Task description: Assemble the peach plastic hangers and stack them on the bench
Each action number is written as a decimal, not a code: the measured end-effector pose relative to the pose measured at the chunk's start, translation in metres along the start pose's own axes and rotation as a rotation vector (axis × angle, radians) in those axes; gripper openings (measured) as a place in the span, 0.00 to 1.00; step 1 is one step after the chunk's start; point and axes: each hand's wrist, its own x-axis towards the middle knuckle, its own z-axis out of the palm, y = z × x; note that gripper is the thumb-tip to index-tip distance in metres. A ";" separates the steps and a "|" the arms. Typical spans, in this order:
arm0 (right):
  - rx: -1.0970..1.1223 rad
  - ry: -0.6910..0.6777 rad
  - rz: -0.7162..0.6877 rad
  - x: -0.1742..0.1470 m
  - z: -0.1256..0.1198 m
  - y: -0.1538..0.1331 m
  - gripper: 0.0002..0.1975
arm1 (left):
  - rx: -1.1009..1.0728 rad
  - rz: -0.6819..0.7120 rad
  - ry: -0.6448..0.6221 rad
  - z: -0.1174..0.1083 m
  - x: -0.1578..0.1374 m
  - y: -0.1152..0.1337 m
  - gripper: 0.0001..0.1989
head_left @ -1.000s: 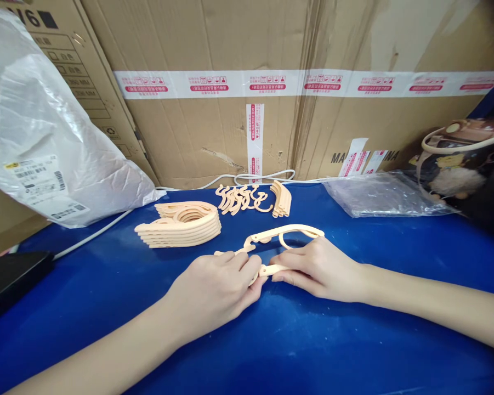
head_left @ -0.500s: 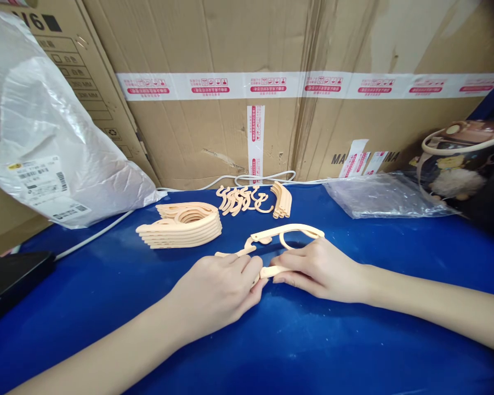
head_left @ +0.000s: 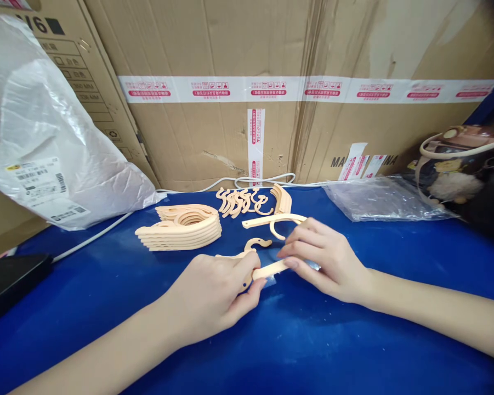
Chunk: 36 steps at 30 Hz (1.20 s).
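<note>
Cream plastic pieces of a folding clothes hanger are between my two hands over the blue table. My left hand (head_left: 226,288) is closed around one part, pinching the near end of a flat hanger arm (head_left: 271,269); the rest of that part is hidden by its fingers. A hanger hook (head_left: 257,242) sticks up past its knuckles. My right hand (head_left: 327,258) is closed, thumb and fingers on the arm's other end. Beyond it, a second, curved hanger arm (head_left: 267,220) with a loop runs up to the right fingers, its free end pointing left.
Behind my hands lie a stack of hanger arms (head_left: 181,233), several loose hooks (head_left: 234,202) and a smaller stack of short pieces (head_left: 282,199). A white mailing bag (head_left: 57,137) leans at left, above a black device (head_left: 16,285). A clear plastic bag (head_left: 365,198) lies at right, before cardboard (head_left: 205,131).
The curved hanger arm has shifted up and left with my right hand and now stands apart from the hook. The right fingers have lifted and loosened a little; my left hand is nearly still.
</note>
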 end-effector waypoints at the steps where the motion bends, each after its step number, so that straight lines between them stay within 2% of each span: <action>1: -0.025 0.048 0.029 0.001 0.000 0.001 0.12 | 0.008 -0.003 0.021 0.000 0.000 -0.001 0.06; 5: 0.009 0.134 0.215 0.003 0.000 0.006 0.10 | 0.035 -0.026 0.053 0.000 -0.001 -0.001 0.06; 9: 0.108 0.057 0.319 0.006 0.002 0.011 0.13 | 0.047 -0.014 0.050 -0.001 -0.001 -0.002 0.06; 17: 0.121 0.025 0.322 0.006 0.004 0.013 0.14 | -0.074 0.114 -0.056 -0.005 0.001 0.004 0.02; 24: 0.180 0.004 0.408 0.008 0.008 0.017 0.15 | -0.056 0.188 -0.049 -0.013 0.005 0.005 0.08; 31: 0.285 0.035 0.508 0.004 0.013 0.031 0.13 | 0.069 0.071 0.011 0.001 0.004 -0.006 0.21; 36: 0.293 0.054 0.533 0.003 0.014 0.033 0.14 | -0.026 -0.007 -0.009 0.006 0.002 -0.009 0.20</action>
